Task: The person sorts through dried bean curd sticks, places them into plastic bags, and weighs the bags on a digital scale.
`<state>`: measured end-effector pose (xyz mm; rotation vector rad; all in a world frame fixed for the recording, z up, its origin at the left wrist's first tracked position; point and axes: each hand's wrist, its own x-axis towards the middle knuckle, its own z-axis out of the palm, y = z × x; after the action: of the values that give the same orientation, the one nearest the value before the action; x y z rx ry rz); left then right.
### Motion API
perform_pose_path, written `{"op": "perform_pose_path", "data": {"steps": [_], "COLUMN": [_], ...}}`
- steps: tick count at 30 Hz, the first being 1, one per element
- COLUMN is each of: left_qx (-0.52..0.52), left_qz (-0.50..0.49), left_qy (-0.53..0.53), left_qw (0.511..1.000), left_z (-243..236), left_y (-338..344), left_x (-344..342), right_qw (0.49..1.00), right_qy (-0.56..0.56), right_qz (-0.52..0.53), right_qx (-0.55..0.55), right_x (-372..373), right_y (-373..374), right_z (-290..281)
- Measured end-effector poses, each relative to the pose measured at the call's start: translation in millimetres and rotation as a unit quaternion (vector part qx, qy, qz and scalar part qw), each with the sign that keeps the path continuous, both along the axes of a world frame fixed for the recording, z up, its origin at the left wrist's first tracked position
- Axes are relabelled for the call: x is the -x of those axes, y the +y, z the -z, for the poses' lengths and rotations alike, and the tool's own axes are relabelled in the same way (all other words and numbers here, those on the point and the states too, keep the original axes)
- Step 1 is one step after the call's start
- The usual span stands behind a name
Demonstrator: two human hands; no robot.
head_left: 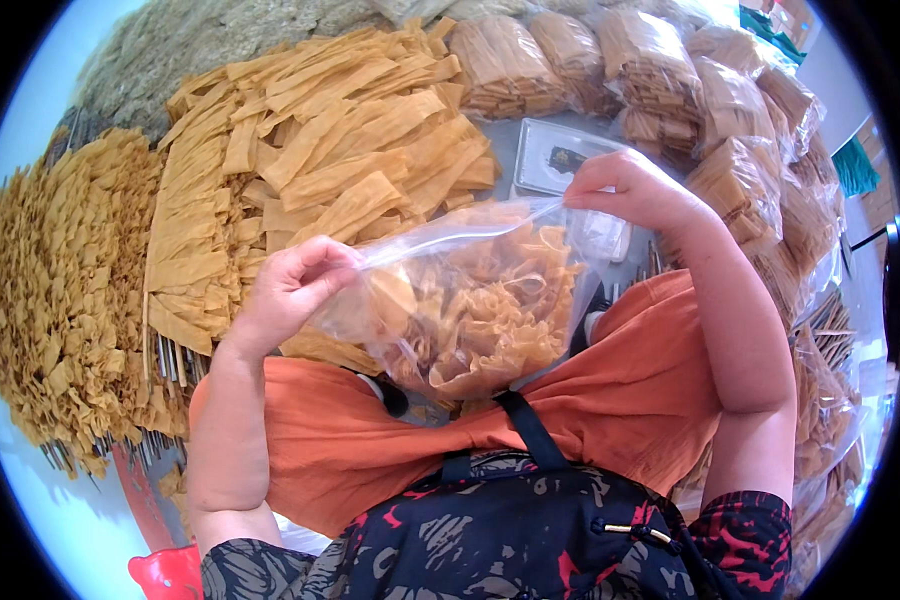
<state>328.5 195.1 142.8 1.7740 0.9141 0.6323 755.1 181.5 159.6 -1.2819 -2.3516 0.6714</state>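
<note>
A clear plastic bag [470,315] hangs between my two hands, above my lap. Crinkled yellow-tan dried sheets, which look like tofu skin, fill its lower part. My left hand [295,290] is closed in a pinch on the left end of the bag's top edge. On the right end, my right hand [625,190] pinches the same edge, a little higher. The top edge is stretched almost straight between them. Just behind the bag stands a scale [553,160] with a clear tray, partly hidden by my right hand and the bag.
Flat tan strips [350,150] lie heaped beyond my left hand. Further left rises a tall stack of ruffled sheets [70,290], with thin rods [175,360] poking out below. Filled clear bags [650,65] line the back and right. A red plastic object [165,575] sits at the lower left.
</note>
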Motion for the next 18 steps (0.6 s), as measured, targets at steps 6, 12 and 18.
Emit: {"op": "perform_pose_path", "data": {"steps": [6,12,18], "left_qx": [0.11,0.098,0.046], "left_qz": [0.014,0.014,0.03], "left_qy": [0.105,0.232,0.19], "left_qw": [0.988,0.968,0.98], "left_z": [-19.5,-31.7,-29.2], "left_y": [6.2,-0.9,2.0], "left_x": [14.7,21.1,36.3], "right_qw": [0.999,1.0,1.0], "right_qy": [0.022,0.019,0.013], "right_qz": [0.018,0.005,0.014], "right_qx": [0.022,0.018,0.015], "right_x": [0.2,0.0,-10.7], "right_y": [-7.6,-7.4,-5.6], "right_z": [-3.2,-2.8,1.1]}}
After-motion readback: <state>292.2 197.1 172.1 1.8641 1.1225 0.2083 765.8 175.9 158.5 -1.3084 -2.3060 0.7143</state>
